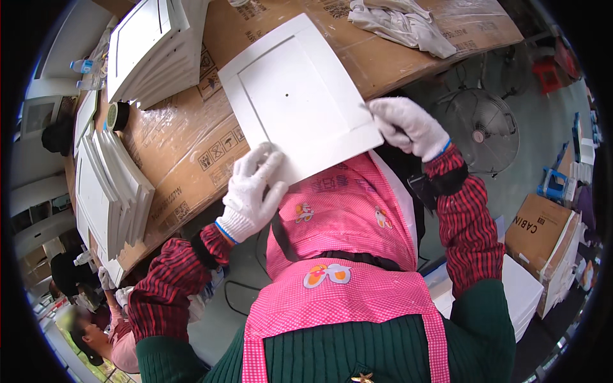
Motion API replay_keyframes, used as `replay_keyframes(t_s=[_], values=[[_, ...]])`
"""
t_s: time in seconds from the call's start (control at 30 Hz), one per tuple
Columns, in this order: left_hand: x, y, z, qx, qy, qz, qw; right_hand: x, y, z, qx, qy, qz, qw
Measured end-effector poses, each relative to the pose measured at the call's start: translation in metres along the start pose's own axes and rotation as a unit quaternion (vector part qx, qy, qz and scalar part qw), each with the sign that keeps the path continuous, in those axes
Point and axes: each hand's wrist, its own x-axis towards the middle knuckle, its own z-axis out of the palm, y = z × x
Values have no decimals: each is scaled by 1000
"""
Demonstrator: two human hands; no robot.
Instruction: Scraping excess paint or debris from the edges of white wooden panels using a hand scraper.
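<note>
The white panel (300,96) is in front of the body, its far part above the table (191,131) and its near part reaching past the table's edge, over the apron (357,210). If it rests on the table or is lifted a little, I cannot tell.

The left hand (252,191), in a white glove, is half open; its fingertips touch the panel's near left edge, and the thumb stands apart from them. The right hand (408,126), also gloved, is closed with bent fingers at the right corner, and pinches the edge there.

To the left, a strip of cardboard surface lies between the panel and two stacks, the far stack (169,54) and the near stack (115,191). The cloth (405,25) is beyond the right edge, well apart. Floor shows between right hand and fan (479,131).
</note>
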Motion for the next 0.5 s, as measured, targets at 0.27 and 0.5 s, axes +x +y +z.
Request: replay_keyframes(t_s=[0.27, 0.5], values=[[79, 21, -1, -160, -23, -2, 987, 18, 19, -27, 11, 398, -149, 905], [170, -88, -16, 318, 78, 78, 942, 20, 49, 22, -389, 469, -158, 777]])
